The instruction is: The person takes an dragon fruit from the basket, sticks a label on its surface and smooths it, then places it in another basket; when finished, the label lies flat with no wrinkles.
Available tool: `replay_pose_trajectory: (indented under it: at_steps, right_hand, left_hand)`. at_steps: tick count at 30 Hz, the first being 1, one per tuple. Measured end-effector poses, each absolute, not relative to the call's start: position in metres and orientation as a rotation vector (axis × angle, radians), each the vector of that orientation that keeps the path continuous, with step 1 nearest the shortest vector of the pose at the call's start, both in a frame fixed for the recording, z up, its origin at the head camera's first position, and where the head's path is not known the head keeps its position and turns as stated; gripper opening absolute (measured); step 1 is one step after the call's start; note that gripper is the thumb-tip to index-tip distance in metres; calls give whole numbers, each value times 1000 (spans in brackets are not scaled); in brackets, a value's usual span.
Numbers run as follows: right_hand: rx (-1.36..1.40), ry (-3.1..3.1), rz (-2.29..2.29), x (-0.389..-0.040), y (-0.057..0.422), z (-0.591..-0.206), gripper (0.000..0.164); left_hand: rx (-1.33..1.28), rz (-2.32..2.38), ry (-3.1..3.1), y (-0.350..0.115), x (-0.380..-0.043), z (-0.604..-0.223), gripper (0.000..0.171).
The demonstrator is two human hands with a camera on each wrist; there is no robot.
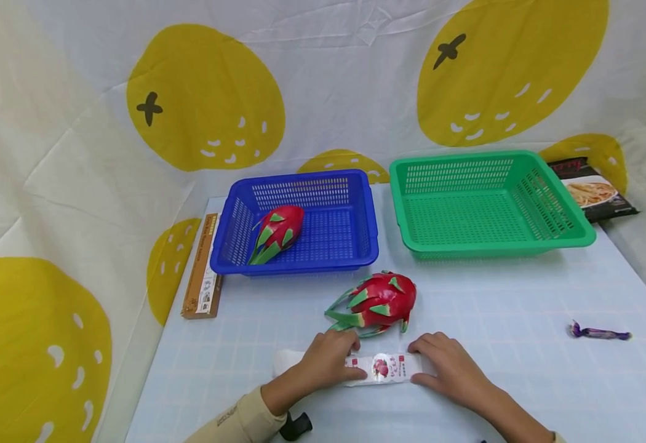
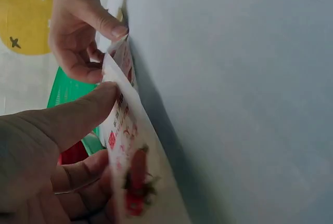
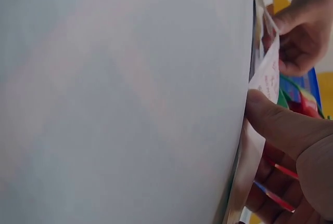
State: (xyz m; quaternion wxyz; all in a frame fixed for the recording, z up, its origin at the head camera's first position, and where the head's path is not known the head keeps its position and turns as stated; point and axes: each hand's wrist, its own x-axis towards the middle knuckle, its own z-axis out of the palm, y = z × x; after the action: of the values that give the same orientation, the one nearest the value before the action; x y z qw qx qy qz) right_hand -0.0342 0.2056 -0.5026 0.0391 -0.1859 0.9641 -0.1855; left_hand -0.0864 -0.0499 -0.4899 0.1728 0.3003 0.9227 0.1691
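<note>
A long white packet (image 1: 381, 368) with red print and a fruit picture lies across the front of the table. My left hand (image 1: 327, 364) pinches it left of its middle, thumb on the near side, fingers on the far side. At its right end, my right hand (image 1: 451, 371) grips it the same way. In the left wrist view the packet (image 2: 136, 146) looks bent between the two hands; its underside is hidden. Just beyond the left fingers lies a red dragon fruit (image 1: 386, 300) with green scales.
Behind stand a blue basket (image 1: 295, 269) holding another dragon fruit (image 1: 282, 226) and a green basket (image 1: 494, 249). A narrow brown box (image 1: 201, 271) lies left, a black food pouch (image 1: 594, 191) back right, and a purple wrapped stick (image 1: 600, 333) at right.
</note>
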Motion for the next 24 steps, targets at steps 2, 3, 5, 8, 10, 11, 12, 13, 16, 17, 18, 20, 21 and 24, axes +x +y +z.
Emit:
replay_pose_trajectory:
  at_steps: [2, 3, 5, 8, 10, 11, 12, 13, 16, 17, 18, 20, 21, 24]
  right_hand:
    - [-579, 2960, -553, -34, 206, -502, 47]
    - [-581, 2960, -544, -34, 206, -502, 47]
    - [-587, 2956, -532, -34, 205, -501, 46]
    - [-610, 2954, -516, -34, 205, -499, 45]
    - [-641, 2978, -543, -33, 204, -496, 44]
    - [-664, 3001, -573, -33, 202, -495, 44]
    - [-692, 3029, -614, -33, 201, -493, 43]
    - [-728, 3059, -665, -33, 198, -491, 41]
    - [-886, 3116, -850, -33, 189, -484, 35]
    - [-940, 3116, -890, -33, 186, -482, 32]
    - [-981, 3113, -908, -33, 182, -480, 29]
    - [-1036, 3105, -889, -33, 176, -479, 25]
    - [-1040, 3103, -859, -32, 173, -479, 24]
    - [-1018, 3100, -771, -31, 167, -480, 29]
  left_hand:
    - [835, 536, 2544, -48, -87, -491, 39]
    - [820, 582, 2496, -48, -87, -492, 37]
    - [800, 693, 2377, -48, -90, -492, 28]
    - [787, 836, 2197, -50, -96, -491, 20]
    - [801, 889, 2103, -51, -100, -488, 22]
    - [813, 899, 2066, -51, -101, -486, 23]
    - [821, 907, 2034, -52, -103, -485, 24]
    - [829, 910, 2004, -52, -104, -484, 24]
    - [847, 910, 1934, -51, -108, -482, 26]
    - [848, 909, 1919, -51, -109, -482, 26]
    - [843, 914, 1903, -50, -110, -482, 27]
    - [835, 921, 1879, -49, -111, -482, 26]
    - [831, 925, 1870, -48, -111, -482, 25]
    - [832, 943, 1841, -46, -110, -483, 22]
